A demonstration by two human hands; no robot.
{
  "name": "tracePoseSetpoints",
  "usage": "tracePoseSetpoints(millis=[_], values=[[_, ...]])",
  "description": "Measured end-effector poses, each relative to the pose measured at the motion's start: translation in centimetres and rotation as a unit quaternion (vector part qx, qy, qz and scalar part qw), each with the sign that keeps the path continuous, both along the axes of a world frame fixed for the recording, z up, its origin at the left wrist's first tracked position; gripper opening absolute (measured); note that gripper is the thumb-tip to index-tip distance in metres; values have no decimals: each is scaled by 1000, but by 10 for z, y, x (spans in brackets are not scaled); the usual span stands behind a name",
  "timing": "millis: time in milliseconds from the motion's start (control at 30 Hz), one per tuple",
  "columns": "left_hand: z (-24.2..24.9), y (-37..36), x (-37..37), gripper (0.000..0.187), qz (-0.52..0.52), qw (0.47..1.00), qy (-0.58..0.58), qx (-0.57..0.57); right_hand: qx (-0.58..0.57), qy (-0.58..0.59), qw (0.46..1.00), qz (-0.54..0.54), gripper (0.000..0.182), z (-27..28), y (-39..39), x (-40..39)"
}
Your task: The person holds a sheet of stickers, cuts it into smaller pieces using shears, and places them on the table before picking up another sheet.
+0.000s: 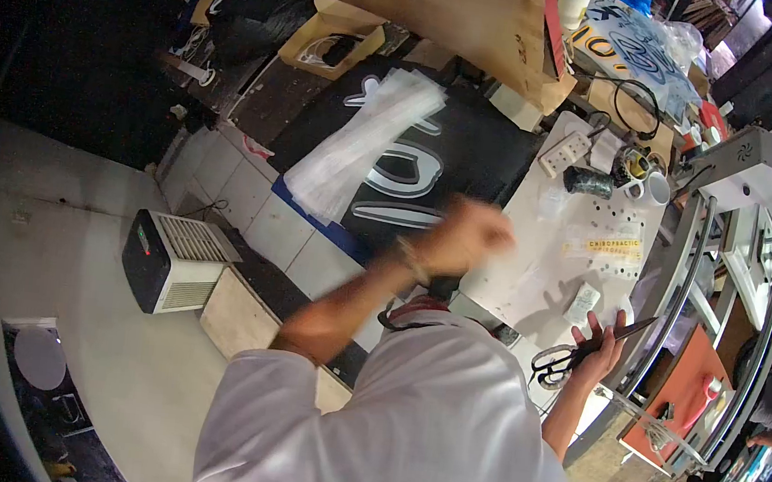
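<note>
My left hand (468, 238) is raised over the near corner of the pale work table (518, 268). Motion smears its fingers, so I cannot make out whether anything is in them. A pair of scissors (635, 329) with dark blades and looped handles lies across my right hand (600, 350), at the table's right front side. A small white packet (583, 303) rests on the table just beyond that hand. Further back is a clear sheet with yellow "CHIROPRACTIC" lettering (615, 247). Left of the table, a translucent plastic sheet (358, 150) covers part of a black sign panel (473, 156) with white-edged letters.
Toward the back of the table stand a power strip (564, 154), a black wrapped roll (589, 182) and a white mug (657, 188). A metal-railed machine (736, 173) borders the right side. An air cooler (177, 263) stands on the floor at left. Another person's hand (768, 438) shows at far right.
</note>
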State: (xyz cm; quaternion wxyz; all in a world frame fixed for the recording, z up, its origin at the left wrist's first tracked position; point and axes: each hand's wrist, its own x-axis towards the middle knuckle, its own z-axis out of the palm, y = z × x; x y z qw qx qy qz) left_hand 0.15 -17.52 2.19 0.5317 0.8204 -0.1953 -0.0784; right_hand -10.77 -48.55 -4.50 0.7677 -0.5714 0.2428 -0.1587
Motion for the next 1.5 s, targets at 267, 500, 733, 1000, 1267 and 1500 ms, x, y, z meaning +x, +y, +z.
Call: tracePoseSetpoints(millis=[267, 500, 733, 1000, 1267, 1500], values=[[-74, -156, -70, 35, -244, 969, -5, -38, 5, 3, 998, -65, 50, -6, 12, 15], [-70, -155, -68, 61, -192, 975, 108, 19, 14, -56, 997, -45, 50, -33, 8, 3], [-87, -141, -44, 65, -109, 950, 243, -164, -61, -41, 995, -71, 58, -4, 8, -17], [-82, -155, -35, 60, -18, 947, 232, -222, -1, -92, 993, 71, 61, -12, 57, -29], [-75, -137, -38, 62, -28, 992, 87, -87, 28, -65, 997, 13, 55, -19, 44, -32], [-46, -121, -64, 51, -252, 954, -93, 132, 116, -44, 990, 65, 72, -11, 28, -30]])
